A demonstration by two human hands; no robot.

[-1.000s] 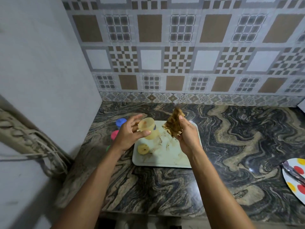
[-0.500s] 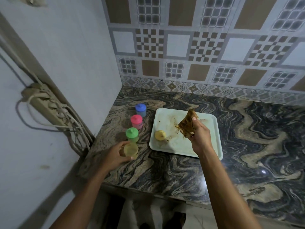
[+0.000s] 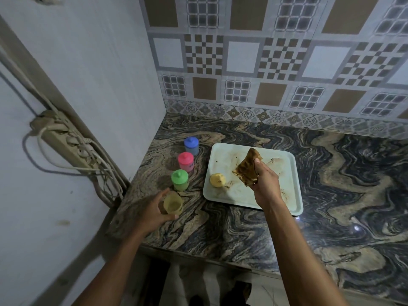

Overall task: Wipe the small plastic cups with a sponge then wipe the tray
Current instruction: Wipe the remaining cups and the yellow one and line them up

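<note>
Carried off the tray (image 3: 223, 151), the yellow cup (image 3: 173, 204) now stands at the tray's 8 o'clock beside 3 lidded cups (image 3: 180, 180), with the left hand (image 3: 152, 209) curled round it. Right hand (image 3: 266, 184) pinches the brown sponge (image 3: 247, 167) above the tray. The yellow lid (image 3: 217, 180) probably needs wiping next. No writing is legible.

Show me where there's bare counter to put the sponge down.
The widest bare counter lies right of the tray. Another strip runs between the tray's near edge and the counter's front edge. Left of the tray is crowded: blue cup, pink cup and green cup in a row, the left hand gripping the yellow cup.
</note>
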